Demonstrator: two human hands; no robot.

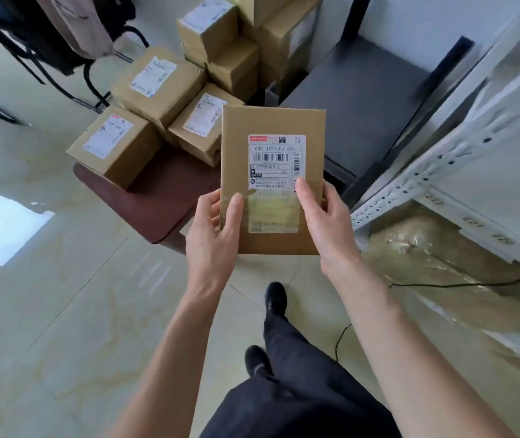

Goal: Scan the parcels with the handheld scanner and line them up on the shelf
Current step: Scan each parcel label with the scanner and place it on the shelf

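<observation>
The flat cardboard parcel (272, 180) looks light and stiff: a thin, rigid carton held up easily by its lower end alone. Its paper faces should give decent friction, though the glossy tape patch below the shipping label (277, 162) is likely slicker, so the bare cardboard edges are the better places to take hold. Being thin, it may bend if squeezed across the middle; gripping along the long sides seems safest.

Both hands hold it now. The left hand (216, 230) wraps the parcel's lower left edge, thumb on the front face beside the tape, fingers behind. The right hand (326, 224) grips the lower right edge, thumb lying on the label's lower right corner. The barcode sits above both thumbs, uncovered and facing the camera.

The parcel is in the air, above the floor, just right of the stacked boxes (170, 99) on the dark bench (157, 200), and left of the white metal shelf (461, 153). No scanner is in view.
</observation>
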